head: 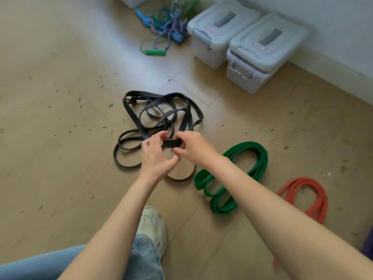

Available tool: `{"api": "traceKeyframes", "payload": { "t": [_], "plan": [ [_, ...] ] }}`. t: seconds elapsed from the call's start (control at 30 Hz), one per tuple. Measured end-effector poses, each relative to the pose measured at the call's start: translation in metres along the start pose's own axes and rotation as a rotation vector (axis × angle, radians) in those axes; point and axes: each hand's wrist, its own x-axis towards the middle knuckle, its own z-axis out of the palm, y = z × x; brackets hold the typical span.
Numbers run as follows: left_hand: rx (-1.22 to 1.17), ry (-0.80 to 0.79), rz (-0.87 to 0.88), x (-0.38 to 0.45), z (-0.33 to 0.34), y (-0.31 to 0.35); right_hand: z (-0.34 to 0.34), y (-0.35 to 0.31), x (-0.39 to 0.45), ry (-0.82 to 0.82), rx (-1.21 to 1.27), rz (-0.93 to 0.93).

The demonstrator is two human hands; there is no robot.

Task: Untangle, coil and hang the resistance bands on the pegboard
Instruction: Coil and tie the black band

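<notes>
A tangled black resistance band [161, 114] sprawls in loose loops on the wooden floor. A short stretch of it runs between my hands: my left hand [156, 154] pinches one end of that stretch and my right hand [191, 147] grips the other. To the right lies a coiled green band [250, 158], partly hidden under my right forearm. A coiled red band [306, 195] lies further right. No pegboard is in view.
Two lidded translucent storage boxes [248, 43] stand against the white wall at the back right. A heap of blue, green and purple tube bands with handles [165, 27] lies behind them to the left. My shoe [153, 225] and jeans leg sit at the bottom.
</notes>
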Motion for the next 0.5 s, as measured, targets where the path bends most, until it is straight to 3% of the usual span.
{"api": "traceKeyframes", "payload": {
  "t": [0.1,0.37,0.5],
  "plan": [
    [-0.050,0.004,0.134,0.008,-0.026,0.048,-0.063,-0.041,-0.013,-0.002,-0.004,-0.121],
    [-0.235,0.066,0.530,-0.012,-0.112,0.181,-0.207,-0.135,-0.119,0.195,-0.024,-0.197],
    [-0.272,-0.042,0.719,-0.036,-0.149,0.231,-0.245,-0.165,-0.179,0.299,0.285,-0.250]
  ]
}}
